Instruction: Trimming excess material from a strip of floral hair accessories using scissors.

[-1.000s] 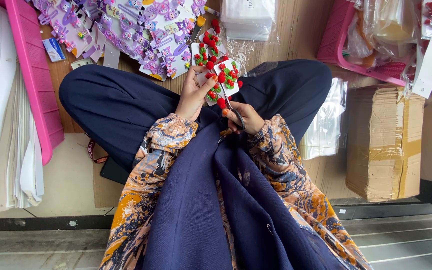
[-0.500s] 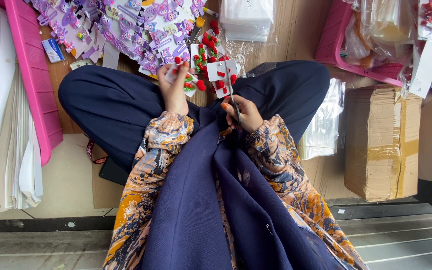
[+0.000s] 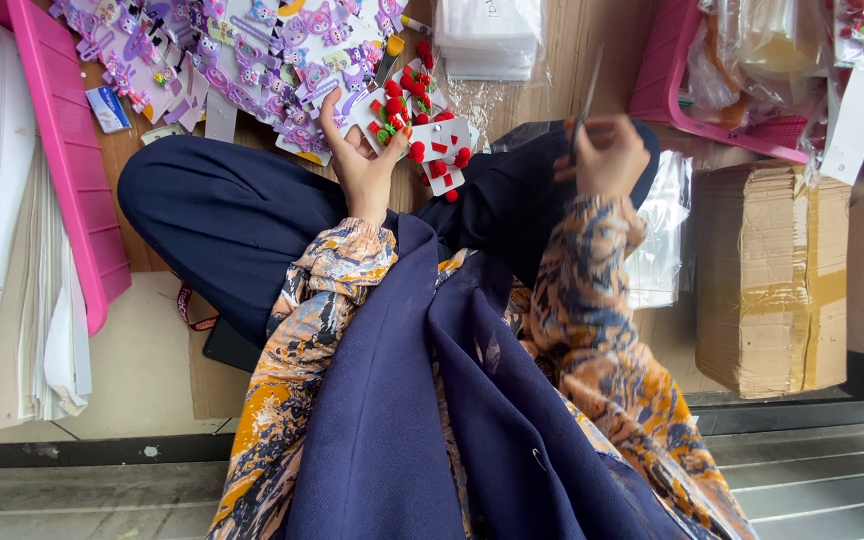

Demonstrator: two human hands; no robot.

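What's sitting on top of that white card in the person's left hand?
Red pompom hair clips with green bits are fixed on the white card held by the left hand. The thumb and fingers cover the card's lower edge, so anything there is hidden.

Your sleeves (image 3: 592,330): loose, orange and dark blue swirls — gathered tight at the wrists.
Your long scarf (image 3: 422,420): plain dark blue, small pin near the bottom.
Your trousers (image 3: 222,215): dark blue — soft and baggy.
Your nails: orange.
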